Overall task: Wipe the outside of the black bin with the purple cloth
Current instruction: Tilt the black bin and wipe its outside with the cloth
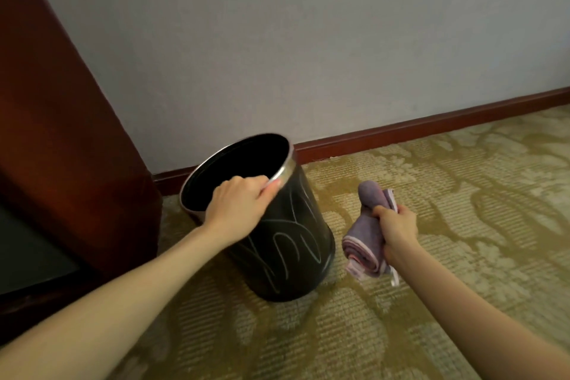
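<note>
A black round bin (293, 250) with a silver rim stands on the carpet, tilted toward the wall, with white scribble marks on its outer side. My left hand (239, 203) grips the near part of the rim, fingers curled over the edge. To the right of the bin, my right hand (398, 231) holds a bunched purple cloth (365, 234) with a pale edge, a short gap away from the bin's side and not touching it. The bin's inside looks dark and its bottom is hidden.
A dark red-brown wooden cabinet (61, 133) stands at the left, close behind the bin. A pale wall (308, 40) with a red-brown skirting board (431, 123) runs across the back. Patterned green-gold carpet (447, 210) covers the floor to the right and front.
</note>
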The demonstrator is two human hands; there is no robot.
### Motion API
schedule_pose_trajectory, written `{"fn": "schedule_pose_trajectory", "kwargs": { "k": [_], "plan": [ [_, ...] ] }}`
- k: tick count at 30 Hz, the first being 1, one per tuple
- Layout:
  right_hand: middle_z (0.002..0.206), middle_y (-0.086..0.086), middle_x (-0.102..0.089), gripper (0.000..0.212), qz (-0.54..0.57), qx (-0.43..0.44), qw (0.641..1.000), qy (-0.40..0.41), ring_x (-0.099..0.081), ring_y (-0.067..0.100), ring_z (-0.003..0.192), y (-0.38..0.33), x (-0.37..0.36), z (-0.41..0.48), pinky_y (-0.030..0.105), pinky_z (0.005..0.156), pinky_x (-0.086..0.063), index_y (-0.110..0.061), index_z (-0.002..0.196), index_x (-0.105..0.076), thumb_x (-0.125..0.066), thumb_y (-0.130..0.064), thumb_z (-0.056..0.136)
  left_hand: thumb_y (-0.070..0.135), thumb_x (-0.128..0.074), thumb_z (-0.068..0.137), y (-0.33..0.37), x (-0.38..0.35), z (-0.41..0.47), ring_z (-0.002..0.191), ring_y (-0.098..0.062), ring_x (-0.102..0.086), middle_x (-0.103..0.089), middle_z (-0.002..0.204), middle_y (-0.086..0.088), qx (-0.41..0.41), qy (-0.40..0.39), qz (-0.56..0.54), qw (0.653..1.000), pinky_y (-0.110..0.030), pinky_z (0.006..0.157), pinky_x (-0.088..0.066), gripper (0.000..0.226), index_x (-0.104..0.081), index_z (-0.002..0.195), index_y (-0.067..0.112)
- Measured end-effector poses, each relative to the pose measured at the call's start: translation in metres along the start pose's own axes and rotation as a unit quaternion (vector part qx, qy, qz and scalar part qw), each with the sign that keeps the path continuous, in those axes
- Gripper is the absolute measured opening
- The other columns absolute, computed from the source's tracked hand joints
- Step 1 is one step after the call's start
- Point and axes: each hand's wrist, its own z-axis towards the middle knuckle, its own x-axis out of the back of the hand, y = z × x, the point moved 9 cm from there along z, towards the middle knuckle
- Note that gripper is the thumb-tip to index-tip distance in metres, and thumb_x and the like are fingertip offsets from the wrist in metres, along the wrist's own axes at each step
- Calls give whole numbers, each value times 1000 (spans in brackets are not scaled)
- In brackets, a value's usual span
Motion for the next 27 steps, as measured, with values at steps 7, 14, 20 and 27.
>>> {"fn": "schedule_pose_trajectory", "kwargs": {
  "k": [7, 14, 20, 27],
  "plan": [
    [82, 10, -64, 18, -29, 20, 998, -43, -62, 28, 78, -3, -49, -10, 41, 67, -53, -17, 94, -60, -60, -10, 78, 44, -39, 95, -79, 32, 16, 44, -17, -39, -37, 45, 0, 129, 65, -30, 989, -31, 45, -20, 54, -33, 48, 17],
    [93, 11, -65, 23, -96, 86, 989, -72, -61, 34, 91, -13, -103, -19, 53, 85, -49, -17, 95, -59, -59, -19, 73, 44, -42, 93, -125, 45, 8, 47, -26, -38, -35, 45, -4, 217, 92, -37, 971, -34, 47, -25, 56, -32, 47, 13],
    [89, -1, -57, 24, -124, 157, 977, -78, -56, 25, 87, -29, -137, -42, 32, 70, -36, -19, 99, -55, -59, -17, 76, 47, -43, 91, -146, 48, 6, 50, -26, -44, -44, 47, -5, 256, 117, -38, 959, -32, 45, -22, 57, -41, 47, 11],
    [110, 7, -50, 36, -162, 232, 956, -75, -49, 20, 85, -41, -159, -60, 36, 75, -39, -16, 113, -50, -59, -16, 78, 55, -40, 89, -171, 49, 10, 65, -39, -57, -57, 61, -13, 288, 134, -21, 948, -42, 59, -46, 56, -45, 48, 17]
  ]
}}
